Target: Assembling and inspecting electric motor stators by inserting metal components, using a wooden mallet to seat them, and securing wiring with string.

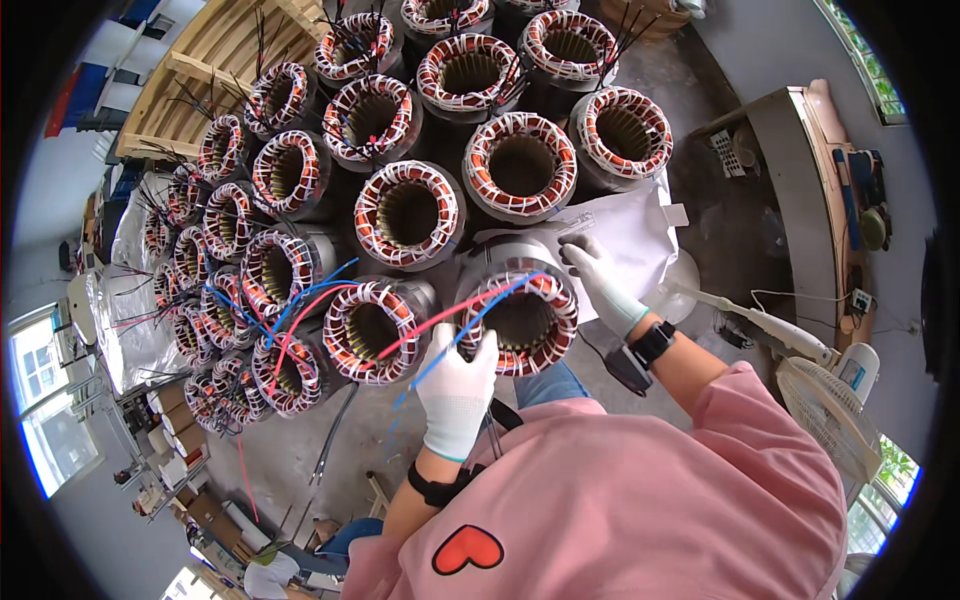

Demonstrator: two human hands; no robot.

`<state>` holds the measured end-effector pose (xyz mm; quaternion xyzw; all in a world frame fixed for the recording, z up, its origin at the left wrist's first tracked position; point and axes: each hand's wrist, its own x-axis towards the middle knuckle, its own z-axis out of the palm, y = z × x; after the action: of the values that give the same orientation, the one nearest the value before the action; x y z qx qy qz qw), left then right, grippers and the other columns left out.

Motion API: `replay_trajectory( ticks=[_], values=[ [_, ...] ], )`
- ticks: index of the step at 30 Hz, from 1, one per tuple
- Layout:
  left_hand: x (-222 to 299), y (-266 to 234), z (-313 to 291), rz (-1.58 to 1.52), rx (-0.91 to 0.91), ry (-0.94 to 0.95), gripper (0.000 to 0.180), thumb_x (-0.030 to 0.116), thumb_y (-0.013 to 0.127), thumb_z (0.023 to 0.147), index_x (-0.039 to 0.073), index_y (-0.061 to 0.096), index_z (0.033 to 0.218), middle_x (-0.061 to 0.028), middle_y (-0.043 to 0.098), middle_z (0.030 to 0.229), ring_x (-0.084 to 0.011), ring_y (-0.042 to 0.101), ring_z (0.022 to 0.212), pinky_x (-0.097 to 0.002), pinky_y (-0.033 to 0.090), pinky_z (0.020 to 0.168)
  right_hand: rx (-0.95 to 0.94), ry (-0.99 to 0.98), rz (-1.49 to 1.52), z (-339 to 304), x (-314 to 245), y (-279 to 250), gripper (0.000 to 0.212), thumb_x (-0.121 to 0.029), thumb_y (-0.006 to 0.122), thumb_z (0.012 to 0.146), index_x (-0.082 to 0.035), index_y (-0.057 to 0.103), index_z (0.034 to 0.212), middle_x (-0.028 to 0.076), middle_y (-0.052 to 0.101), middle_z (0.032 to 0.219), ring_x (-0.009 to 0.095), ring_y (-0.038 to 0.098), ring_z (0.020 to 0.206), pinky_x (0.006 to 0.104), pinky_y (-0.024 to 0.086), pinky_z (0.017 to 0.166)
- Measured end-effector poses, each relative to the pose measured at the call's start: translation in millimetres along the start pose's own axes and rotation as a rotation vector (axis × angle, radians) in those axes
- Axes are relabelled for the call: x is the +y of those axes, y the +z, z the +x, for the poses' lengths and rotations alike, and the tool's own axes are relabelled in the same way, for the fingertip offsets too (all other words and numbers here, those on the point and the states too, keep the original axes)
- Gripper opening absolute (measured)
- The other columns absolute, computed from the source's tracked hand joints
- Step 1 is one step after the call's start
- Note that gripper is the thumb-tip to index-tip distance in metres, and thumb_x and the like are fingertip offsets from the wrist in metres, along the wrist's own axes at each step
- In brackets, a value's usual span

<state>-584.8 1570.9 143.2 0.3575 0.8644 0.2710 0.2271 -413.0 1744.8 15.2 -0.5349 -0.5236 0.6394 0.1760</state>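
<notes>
Pink shirt (620, 480) foremost, someone bends over rows of wound stators (372, 215). Beside the left edge of a white sheet (645, 235) sits the near stator (562, 325). Gloved hands work apart: left hand (460, 385) at its near-left rim, right hand (600, 280) beside its casing; I can't tell whether either grips. Red wire (460, 315) and blue wire (500, 305) cross its opening.

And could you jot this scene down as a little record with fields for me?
Left hand: white-gloved left hand at the rim of the nearest wound ring
Right hand: white-gloved right hand beside that ring, near a white sheet; contact unclear
Wires: red wire and blue wire, both crossing the nearest ring
Other rings: many, orange-red with white lacing
Surroundings: slatted wood, upper left; fan, lower right
</notes>
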Motion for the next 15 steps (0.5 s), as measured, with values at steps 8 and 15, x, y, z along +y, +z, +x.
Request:
replay_trajectory(
  ticks=[8, 15],
  values=[
    [16, -48, 10, 0.333, -0.178, 0.084, 0.037, 0.026, 0.069, 0.095, 0.003, 0.062, 0.124, -0.0169, 0.071, 0.092, -0.0363, 0.069, 0.08, -0.0458, 0.053, 0.07, -0.143, 0.222, 0.168, -86, 24, -40, 0.027, -0.023, 0.051, 0.103, -0.005, 0.066, 0.117, 0.004, 0.068, 0.099, 0.011, 0.061, 0.089, 0.0267, 0.047, 0.079],
    [-26, -118, -62, -0.018, 0.184, 0.733, 0.03, -0.005, 0.072, 0.079, 0.005, 0.072, 0.107, -0.0095, 0.071, 0.096, -0.0276, 0.067, 0.083, -0.0397, 0.051, 0.074, -0.074, 0.27, 0.107, -171, 41, -16, 0.021, -0.016, 0.052, 0.101, -0.006, 0.067, 0.112, 0.001, 0.069, 0.093, 0.009, 0.063, 0.084, 0.0243, 0.047, 0.076]
  ],
)
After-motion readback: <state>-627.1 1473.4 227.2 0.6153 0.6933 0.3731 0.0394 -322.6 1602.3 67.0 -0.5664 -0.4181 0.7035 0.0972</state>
